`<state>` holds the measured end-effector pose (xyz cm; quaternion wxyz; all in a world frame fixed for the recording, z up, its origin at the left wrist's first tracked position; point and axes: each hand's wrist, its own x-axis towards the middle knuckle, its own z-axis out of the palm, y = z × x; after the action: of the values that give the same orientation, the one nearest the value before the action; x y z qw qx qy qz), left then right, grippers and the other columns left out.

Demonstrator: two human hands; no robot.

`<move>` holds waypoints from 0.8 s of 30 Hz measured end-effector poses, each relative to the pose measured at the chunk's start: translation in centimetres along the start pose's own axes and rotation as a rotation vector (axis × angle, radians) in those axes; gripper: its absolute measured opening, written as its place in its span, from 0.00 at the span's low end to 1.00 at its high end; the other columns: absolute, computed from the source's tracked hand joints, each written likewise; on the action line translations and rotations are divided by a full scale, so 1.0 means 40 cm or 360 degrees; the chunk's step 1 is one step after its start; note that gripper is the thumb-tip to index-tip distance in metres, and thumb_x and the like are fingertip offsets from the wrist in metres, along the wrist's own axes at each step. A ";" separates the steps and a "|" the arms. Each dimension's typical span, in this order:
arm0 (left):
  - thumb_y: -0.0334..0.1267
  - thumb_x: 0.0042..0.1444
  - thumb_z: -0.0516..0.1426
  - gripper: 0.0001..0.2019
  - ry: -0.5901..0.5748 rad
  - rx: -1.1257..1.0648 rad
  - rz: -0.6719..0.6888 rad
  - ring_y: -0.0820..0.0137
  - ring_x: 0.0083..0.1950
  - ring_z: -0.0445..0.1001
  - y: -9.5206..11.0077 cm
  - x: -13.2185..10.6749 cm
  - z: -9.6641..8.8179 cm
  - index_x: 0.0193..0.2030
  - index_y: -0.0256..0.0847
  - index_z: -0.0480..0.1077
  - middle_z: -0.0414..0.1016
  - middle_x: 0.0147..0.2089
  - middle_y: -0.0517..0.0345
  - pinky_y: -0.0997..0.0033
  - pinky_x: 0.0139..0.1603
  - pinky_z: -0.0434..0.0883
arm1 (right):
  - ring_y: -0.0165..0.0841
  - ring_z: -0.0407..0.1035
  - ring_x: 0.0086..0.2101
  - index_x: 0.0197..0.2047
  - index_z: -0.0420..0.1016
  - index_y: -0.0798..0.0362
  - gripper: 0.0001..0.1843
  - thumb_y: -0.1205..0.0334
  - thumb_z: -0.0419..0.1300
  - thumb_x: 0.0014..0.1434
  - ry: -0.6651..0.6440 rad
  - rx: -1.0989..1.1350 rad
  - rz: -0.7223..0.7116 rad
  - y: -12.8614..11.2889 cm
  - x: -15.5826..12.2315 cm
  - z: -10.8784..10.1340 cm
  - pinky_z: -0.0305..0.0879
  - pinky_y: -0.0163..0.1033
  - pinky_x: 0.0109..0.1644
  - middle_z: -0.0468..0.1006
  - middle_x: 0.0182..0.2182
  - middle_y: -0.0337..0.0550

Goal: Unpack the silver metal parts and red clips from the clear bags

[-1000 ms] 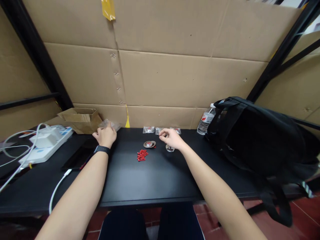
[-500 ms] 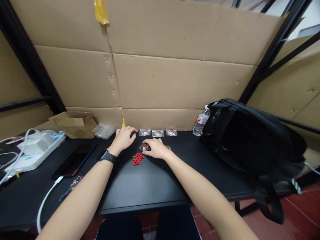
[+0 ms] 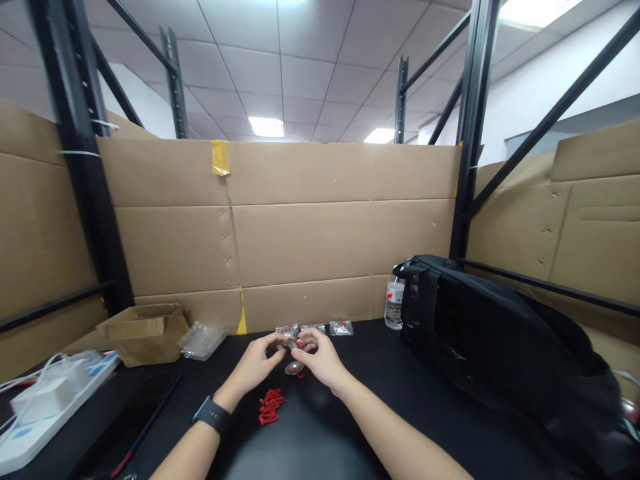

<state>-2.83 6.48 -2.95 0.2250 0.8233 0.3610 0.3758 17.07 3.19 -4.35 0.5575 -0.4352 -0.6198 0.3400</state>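
Note:
My left hand (image 3: 253,365) and my right hand (image 3: 320,357) meet above the black table (image 3: 350,427), fingertips pinched together on a small silvery round part with a red bit (image 3: 295,344). Just below them a round metal disc (image 3: 294,367) lies on the table. A pile of small red pieces (image 3: 270,406) sits near my left wrist, which wears a black watch (image 3: 213,414). Small clear packets (image 3: 341,327) holding similar parts lie in a row behind my hands, partly hidden by my fingers.
A black backpack (image 3: 500,347) fills the right of the table, a water bottle (image 3: 394,303) beside it. At left are an open cardboard box (image 3: 143,331), a clear plastic bag (image 3: 200,339), a white power strip (image 3: 45,407) and a pen. Cardboard walls stand behind.
Both hands came off the table and joined, lifting a small part between their fingertips. The camera tilted upward, showing ceiling and shelving.

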 end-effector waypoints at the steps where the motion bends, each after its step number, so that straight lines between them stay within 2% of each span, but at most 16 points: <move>1: 0.39 0.59 0.57 0.13 0.0038 -0.0067 -0.0006 0.64 0.45 0.78 0.017 0.000 0.009 0.47 0.41 0.78 0.82 0.45 0.53 0.70 0.47 0.70 | 0.38 0.74 0.39 0.43 0.73 0.53 0.22 0.56 0.72 0.46 -0.0026 0.0129 0.0049 -0.001 0.000 0.002 0.70 0.42 0.45 0.80 0.38 0.45; 5: 0.40 0.58 0.60 0.11 0.0192 -0.0156 0.0003 0.64 0.42 0.78 0.059 0.000 0.028 0.44 0.40 0.79 0.82 0.42 0.52 0.70 0.45 0.70 | 0.38 0.76 0.37 0.42 0.72 0.52 0.27 0.53 0.76 0.42 -0.0126 0.0455 0.0131 -0.016 -0.007 0.015 0.72 0.44 0.45 0.80 0.36 0.44; 9: 0.41 0.58 0.61 0.08 0.0180 -0.0200 0.0086 0.66 0.40 0.77 0.064 -0.003 0.036 0.40 0.39 0.78 0.81 0.38 0.54 0.71 0.44 0.70 | 0.39 0.77 0.38 0.43 0.72 0.52 0.26 0.57 0.75 0.43 -0.0049 0.0444 0.0055 -0.035 -0.009 0.012 0.73 0.44 0.46 0.79 0.36 0.43; 12: 0.39 0.58 0.60 0.07 0.0205 -0.0205 0.0108 0.68 0.37 0.76 0.067 -0.004 0.040 0.39 0.39 0.77 0.80 0.36 0.56 0.73 0.41 0.69 | 0.40 0.78 0.39 0.45 0.74 0.53 0.24 0.59 0.73 0.45 -0.0149 0.0385 0.0050 -0.039 -0.003 0.000 0.73 0.45 0.47 0.80 0.38 0.45; 15: 0.34 0.57 0.58 0.05 0.0156 -0.0205 0.0148 0.70 0.35 0.75 0.076 -0.007 0.037 0.35 0.37 0.75 0.78 0.33 0.57 0.74 0.39 0.68 | 0.39 0.77 0.41 0.43 0.75 0.54 0.19 0.63 0.70 0.46 -0.0245 0.0274 0.0015 -0.037 -0.002 -0.007 0.73 0.43 0.47 0.80 0.39 0.47; 18: 0.29 0.51 0.57 0.04 0.0090 -0.0123 0.0174 0.72 0.33 0.74 0.086 -0.013 0.030 0.31 0.37 0.74 0.77 0.29 0.59 0.76 0.38 0.67 | 0.35 0.76 0.36 0.42 0.74 0.53 0.19 0.68 0.67 0.44 -0.0307 0.0133 -0.0034 -0.042 -0.011 -0.009 0.72 0.39 0.41 0.79 0.38 0.43; 21: 0.28 0.47 0.57 0.04 0.0037 0.0003 0.0157 0.73 0.30 0.73 0.090 -0.016 0.016 0.29 0.37 0.74 0.76 0.27 0.61 0.77 0.37 0.66 | 0.32 0.73 0.34 0.41 0.72 0.52 0.18 0.69 0.65 0.44 -0.0432 -0.0159 -0.0208 -0.061 -0.022 -0.020 0.69 0.36 0.38 0.78 0.36 0.39; 24: 0.29 0.45 0.58 0.04 0.0004 0.0143 0.0134 0.74 0.28 0.71 0.083 -0.016 -0.008 0.28 0.37 0.74 0.76 0.26 0.62 0.78 0.34 0.64 | 0.32 0.71 0.35 0.41 0.73 0.50 0.22 0.69 0.67 0.40 -0.0494 -0.0557 -0.0425 -0.082 -0.020 -0.053 0.67 0.35 0.41 0.77 0.36 0.37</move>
<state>-1.98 3.91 -0.91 0.1714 0.8465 0.3429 0.3695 18.65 1.05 -1.36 0.4121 -0.3818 -0.7992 0.2139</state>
